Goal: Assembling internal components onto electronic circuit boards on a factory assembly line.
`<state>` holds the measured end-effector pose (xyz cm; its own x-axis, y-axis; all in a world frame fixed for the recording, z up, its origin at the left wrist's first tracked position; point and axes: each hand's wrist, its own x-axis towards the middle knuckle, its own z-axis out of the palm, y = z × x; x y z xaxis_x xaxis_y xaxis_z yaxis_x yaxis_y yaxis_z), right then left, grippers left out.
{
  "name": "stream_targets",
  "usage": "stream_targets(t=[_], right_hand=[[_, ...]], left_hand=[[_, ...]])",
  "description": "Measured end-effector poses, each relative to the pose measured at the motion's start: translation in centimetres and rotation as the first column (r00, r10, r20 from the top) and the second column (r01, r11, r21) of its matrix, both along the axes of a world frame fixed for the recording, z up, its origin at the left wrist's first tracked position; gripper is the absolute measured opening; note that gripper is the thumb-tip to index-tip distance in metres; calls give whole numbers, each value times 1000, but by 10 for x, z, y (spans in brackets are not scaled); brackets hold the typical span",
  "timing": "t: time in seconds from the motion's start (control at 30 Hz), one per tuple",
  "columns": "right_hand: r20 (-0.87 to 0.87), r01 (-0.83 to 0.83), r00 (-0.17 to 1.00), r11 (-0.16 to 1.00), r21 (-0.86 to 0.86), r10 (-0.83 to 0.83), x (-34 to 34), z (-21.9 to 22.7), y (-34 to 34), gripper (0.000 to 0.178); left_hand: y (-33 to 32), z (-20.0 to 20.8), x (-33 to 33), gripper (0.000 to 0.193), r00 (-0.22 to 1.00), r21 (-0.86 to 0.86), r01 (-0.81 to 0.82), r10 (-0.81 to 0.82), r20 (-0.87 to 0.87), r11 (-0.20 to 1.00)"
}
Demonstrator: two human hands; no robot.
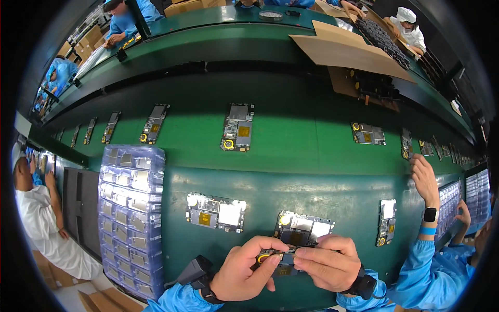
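Close in front of me, my left hand (pixel 247 270) and my right hand (pixel 330 262) meet over a small circuit board (pixel 285 270). My left thumb and fingers are closed round its left end, beside a yellow ring. The right thumb and fingertips pinch at its other end; whether they also hold a small part there is hidden. Just beyond my fingers another circuit board (pixel 306 224) with bright metal covers lies on the green bench (pixel 208 260). A third circuit board (pixel 215 212) is flat on the bench, farther left.
A stack of clear plastic trays (pixel 132 218) with metal plates stands left. More circuit boards (pixel 238 127) lie along the green strip (pixel 296 135) beyond. At right, a co-worker's hand (pixel 425 179) touches a board there. An open cardboard box (pixel 353 52) sits at the back.
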<state>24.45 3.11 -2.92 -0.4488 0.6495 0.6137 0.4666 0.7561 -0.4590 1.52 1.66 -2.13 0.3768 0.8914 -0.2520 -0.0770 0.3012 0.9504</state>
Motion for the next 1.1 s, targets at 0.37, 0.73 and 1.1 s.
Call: stream_targets(t=[0.37,0.73,1.1], right_hand=[[-29,-3,1000,1000,5,3,0,-5,1,23],[-294,-51,942,793,-606,-164,-5,-7,1,25],[-220,-6,965,825,-565,-143,-7,6,-12,17]], left_hand=[[1,-1,1,22,1000,86,-15,15,1,996],[9,-5,4,24,960,352,86,17,-279,932],[-2,-7,17,12,925,625,40,208,-319,780]])
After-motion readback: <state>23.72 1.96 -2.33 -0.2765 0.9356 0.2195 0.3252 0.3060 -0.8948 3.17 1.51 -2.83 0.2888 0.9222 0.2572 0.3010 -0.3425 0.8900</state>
